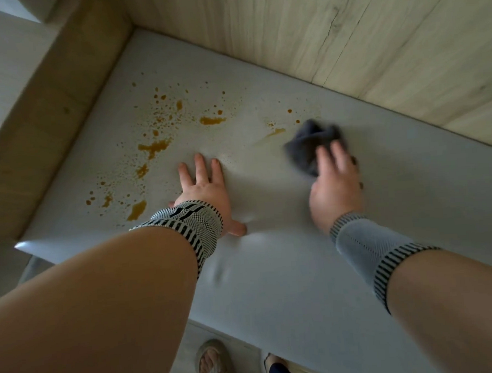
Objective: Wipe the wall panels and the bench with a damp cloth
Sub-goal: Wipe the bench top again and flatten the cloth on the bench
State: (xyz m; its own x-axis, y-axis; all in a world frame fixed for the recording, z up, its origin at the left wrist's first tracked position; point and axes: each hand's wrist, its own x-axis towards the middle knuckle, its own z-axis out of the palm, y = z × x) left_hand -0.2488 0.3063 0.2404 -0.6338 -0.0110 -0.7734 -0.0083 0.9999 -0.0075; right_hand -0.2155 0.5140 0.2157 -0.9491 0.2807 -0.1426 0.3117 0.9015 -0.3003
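Mid-wipe: right hand [335, 186] fingers bunch the dark grey crumpled cloth [308, 145] right of centre on the pale grey padded tabletop [274, 285]; left hand [204, 189] braces with fingers spread flat. Best sweep leftward over the orange-brown splatter stains [153, 147], pressing firmly.

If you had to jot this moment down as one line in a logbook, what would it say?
stage: wiping bench | right hand: holds dark cloth on seat | left hand: flat on seat | orange stains: remain left of cloth

left hand [203, 189] flat on grey table [273, 271] | right hand [335, 186] grips dark cloth [308, 145] | orange splatter [153, 147] at 10 o'clock | wood wall panels [345, 36] at 12-2 o'clock
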